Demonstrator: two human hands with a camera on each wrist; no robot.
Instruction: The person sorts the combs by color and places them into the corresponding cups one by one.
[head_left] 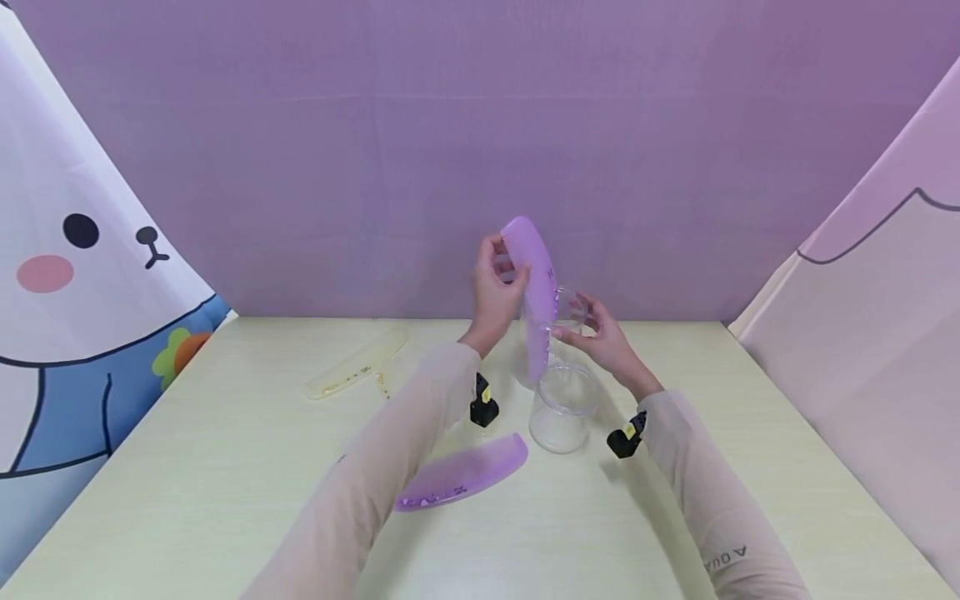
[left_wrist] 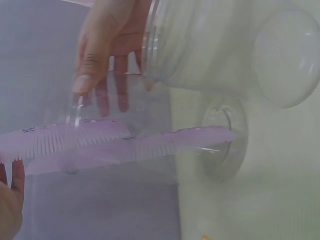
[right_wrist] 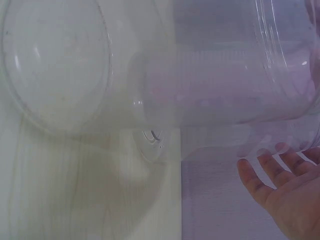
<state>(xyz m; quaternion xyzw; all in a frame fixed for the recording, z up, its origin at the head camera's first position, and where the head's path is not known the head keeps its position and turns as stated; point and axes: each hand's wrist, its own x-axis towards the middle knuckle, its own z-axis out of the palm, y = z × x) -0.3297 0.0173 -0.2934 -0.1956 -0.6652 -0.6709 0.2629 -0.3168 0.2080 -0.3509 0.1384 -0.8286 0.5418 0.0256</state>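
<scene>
My left hand (head_left: 498, 287) pinches a purple comb (head_left: 531, 258) by its upper part, at the toothed edge. The comb stands nearly upright, its lower length inside a tall clear jar (head_left: 572, 307) at the back of the table. Through the jar wall, overlapping purple toothed shapes show in the left wrist view. My right hand (head_left: 609, 346) holds that jar at its right side, thumb in front and fingers behind. A second clear jar (head_left: 558, 425) stands just in front of it. Another purple comb (head_left: 472, 475) lies on the table, one end hidden behind my left sleeve.
A pale yellow comb (head_left: 356, 367) lies to the left on the table (head_left: 210, 467). Beside it, small gold marks (head_left: 382, 385) show on something pale, partly behind my left sleeve. A purple backdrop (head_left: 375, 183) rises at the table's back edge, with printed cloth (head_left: 97, 317) at the left.
</scene>
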